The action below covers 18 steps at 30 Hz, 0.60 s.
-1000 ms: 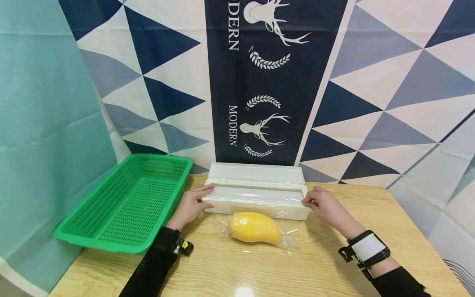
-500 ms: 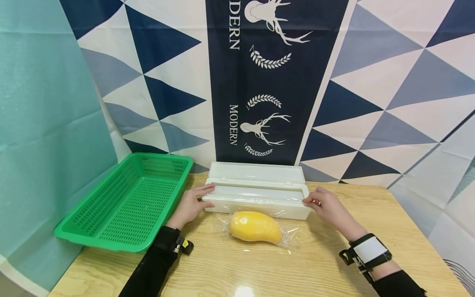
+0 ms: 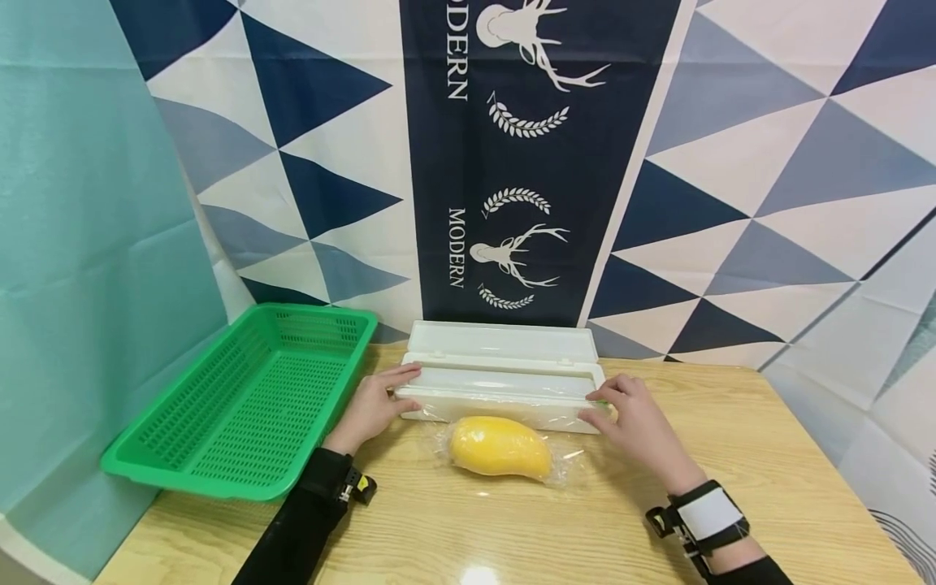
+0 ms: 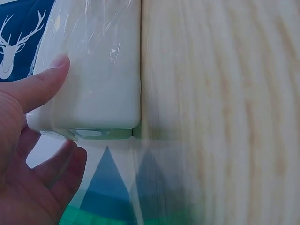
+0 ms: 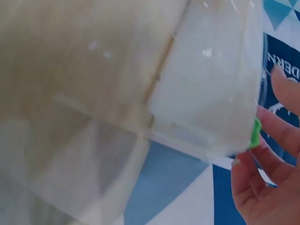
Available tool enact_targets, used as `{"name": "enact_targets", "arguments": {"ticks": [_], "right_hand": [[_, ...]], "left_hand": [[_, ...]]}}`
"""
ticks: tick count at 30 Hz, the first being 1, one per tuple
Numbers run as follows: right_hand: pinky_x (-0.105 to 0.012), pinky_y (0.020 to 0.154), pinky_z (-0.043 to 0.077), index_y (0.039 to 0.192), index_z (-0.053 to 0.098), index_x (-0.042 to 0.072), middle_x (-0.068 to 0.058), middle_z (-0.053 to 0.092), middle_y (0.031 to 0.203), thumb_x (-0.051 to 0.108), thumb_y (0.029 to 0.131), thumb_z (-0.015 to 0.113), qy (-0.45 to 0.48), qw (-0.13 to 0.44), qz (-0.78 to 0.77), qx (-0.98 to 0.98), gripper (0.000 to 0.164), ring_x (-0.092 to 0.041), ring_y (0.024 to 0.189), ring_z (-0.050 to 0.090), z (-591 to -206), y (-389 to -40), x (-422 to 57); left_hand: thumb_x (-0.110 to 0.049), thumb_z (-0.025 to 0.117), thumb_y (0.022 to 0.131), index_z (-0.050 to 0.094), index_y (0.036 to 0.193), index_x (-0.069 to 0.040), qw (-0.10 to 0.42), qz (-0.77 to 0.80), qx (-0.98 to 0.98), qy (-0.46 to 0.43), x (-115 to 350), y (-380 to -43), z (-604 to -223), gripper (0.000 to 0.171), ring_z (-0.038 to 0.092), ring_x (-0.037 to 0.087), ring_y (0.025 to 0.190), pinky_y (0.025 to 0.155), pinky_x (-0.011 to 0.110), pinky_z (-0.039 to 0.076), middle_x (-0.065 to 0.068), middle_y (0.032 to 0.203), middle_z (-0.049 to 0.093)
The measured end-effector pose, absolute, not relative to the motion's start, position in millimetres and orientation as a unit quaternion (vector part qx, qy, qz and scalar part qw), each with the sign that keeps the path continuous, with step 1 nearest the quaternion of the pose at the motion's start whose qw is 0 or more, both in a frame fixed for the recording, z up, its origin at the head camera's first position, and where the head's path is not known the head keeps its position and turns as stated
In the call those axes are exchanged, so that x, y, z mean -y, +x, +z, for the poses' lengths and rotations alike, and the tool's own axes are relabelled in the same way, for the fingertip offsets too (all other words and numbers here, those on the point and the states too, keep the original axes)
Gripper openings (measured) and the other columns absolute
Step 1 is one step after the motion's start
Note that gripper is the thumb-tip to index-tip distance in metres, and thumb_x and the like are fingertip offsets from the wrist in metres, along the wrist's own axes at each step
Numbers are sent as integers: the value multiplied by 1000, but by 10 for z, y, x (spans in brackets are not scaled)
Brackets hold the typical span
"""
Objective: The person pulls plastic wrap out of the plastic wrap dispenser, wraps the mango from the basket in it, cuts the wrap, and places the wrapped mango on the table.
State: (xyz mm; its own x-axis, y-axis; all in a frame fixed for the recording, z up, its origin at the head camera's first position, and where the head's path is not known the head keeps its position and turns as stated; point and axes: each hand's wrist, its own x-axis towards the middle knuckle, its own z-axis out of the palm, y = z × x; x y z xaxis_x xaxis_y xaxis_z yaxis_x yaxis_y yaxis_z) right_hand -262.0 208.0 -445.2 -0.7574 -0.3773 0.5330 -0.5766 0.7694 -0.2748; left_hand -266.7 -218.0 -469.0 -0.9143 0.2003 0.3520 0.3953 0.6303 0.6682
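In the head view a white cling film box [image 3: 439, 406] stands at the back of the table, its lid [image 3: 504, 341] tipped back and a film roll inside. My left hand [image 3: 373, 406] grips its left end, thumb on the front and fingers on top. At the right end is my right hand [image 3: 632, 414], thumb apart from the fingers; in the right wrist view its fingertips touch a small green piece [image 5: 255, 133] at the box's edge. A yellow mango [image 3: 500, 448], loosely covered in clear film, lies right in front of the box.
A green plastic basket [image 3: 249, 406] stands at the left, close to my left forearm. Behind the box hangs a patterned cloth [image 3: 512, 162]. The wooden table [image 3: 439, 536] ends at a slanting right edge.
My right hand has shifted slightly left along the box's end. Its thumb has parted from the fingers, and the green piece now shows. The left hand, box and mango stay put.
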Motion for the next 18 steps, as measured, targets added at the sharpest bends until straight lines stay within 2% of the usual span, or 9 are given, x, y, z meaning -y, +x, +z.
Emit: {"name": "enact_targets", "arguments": {"ticks": [3, 6, 14, 18], "right_hand": [[-44, 76, 46, 97, 76, 6, -7, 57, 97, 18, 81, 84, 257, 233, 215, 913, 22, -29, 94, 50, -4499, -2612, -2045], [-43, 75, 45, 93, 75, 7, -6, 56, 96, 10, 79, 85, 254, 247, 221, 909, 17, -29, 92, 50, -4543, -2618, -2029], [-44, 77, 43, 85, 74, 11, -4, 58, 93, 2, 78, 83, 269, 265, 254, 891, 14, -28, 92, 52, -4562, -2677, -2015], [-44, 78, 43, 81, 73, 12, -4, 58, 94, 0, 78, 83, 271, 262, 258, 890, 16, -28, 94, 52, -4555, -2672, -2028]], "left_hand": [[-19, 82, 82, 64, 134, -8, 122, -400, 893, -169, 2175, -2667, -4686, 56, 43, 29, 138, 106, 44, 43, 0, 142, 57], [-20, 82, 83, 63, 134, -7, 113, -405, 891, -170, 2170, -2657, -4692, 56, 43, 30, 138, 110, 46, 38, 1, 143, 56], [-16, 81, 84, 69, 127, -5, 117, -425, 878, -188, 2188, -2631, -4652, 46, 43, 31, 138, 103, 48, 44, 3, 142, 57], [-16, 80, 85, 72, 121, -7, 112, -427, 876, -197, 2186, -2628, -4640, 38, 42, 33, 138, 103, 51, 43, 4, 143, 56]]}}
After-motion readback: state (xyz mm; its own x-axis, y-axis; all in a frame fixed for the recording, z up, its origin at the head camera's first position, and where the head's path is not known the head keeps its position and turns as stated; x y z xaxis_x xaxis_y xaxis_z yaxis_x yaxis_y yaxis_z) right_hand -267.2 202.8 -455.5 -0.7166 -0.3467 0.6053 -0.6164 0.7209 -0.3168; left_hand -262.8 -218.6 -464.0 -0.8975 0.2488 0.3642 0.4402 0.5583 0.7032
